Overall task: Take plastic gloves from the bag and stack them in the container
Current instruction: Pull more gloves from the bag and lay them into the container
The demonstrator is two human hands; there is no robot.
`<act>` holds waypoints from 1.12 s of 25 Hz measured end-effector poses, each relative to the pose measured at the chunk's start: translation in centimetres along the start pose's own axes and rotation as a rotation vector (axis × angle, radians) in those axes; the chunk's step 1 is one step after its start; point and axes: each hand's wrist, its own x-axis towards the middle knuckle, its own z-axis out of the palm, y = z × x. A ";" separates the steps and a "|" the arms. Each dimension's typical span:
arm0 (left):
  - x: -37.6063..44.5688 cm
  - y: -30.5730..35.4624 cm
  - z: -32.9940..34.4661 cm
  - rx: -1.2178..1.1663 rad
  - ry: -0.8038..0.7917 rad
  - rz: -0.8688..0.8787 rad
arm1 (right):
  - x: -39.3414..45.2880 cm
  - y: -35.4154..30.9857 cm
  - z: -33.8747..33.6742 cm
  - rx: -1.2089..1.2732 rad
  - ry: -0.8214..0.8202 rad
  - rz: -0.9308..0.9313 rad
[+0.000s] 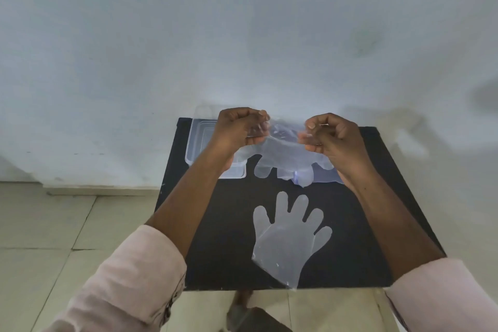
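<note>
- The left hand (237, 127) and right hand (331, 135) each pinch one end of a clear plastic glove (283, 153), both grips clenched on the film and holding it stretched between them above the far half of the tabletop (221, 245)
- Its fingers hang down below the grips, limp and see-through; whether a single glove or several stuck together are held cannot be told
- Risk: the film looks thin and slick, so it may slip out of one pinch and fold on itself; pulling the two grips further apart could stretch or tear it
- Risk: such sheets tend to cling, so a second layer could ride along unnoticed and spoil the stack
- Just below and left of the left grip sits the container (199, 143), a clear, rigid, rectangular tub with rounded corners; its glossy walls are hard to see, so the glove could drape over the rim instead of lying flat inside
- Nearer the person than both grips, another glove (285, 240) lies flat on the matte black tabletop, fingers spread, cuff reaching the near edge; a draught or a sleeve (129, 283) could sweep it to the floor (54, 224)
- The bag itself I cannot pick out with certainty
</note>
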 end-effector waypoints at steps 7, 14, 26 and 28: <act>6.7 0.5 -4.3 0.095 0.091 -0.032 | 8.3 1.5 5.2 0.083 -0.034 0.092; 17.6 0.9 -7.6 0.126 0.185 -0.106 | 20.6 3.0 10.5 0.182 -0.038 0.238; 25.5 2.1 -12.5 0.168 0.261 0.130 | 28.7 4.0 16.2 0.026 0.017 -0.182; 24.4 1.6 -12.5 0.157 0.240 0.231 | 27.1 4.6 16.3 0.022 0.074 -0.313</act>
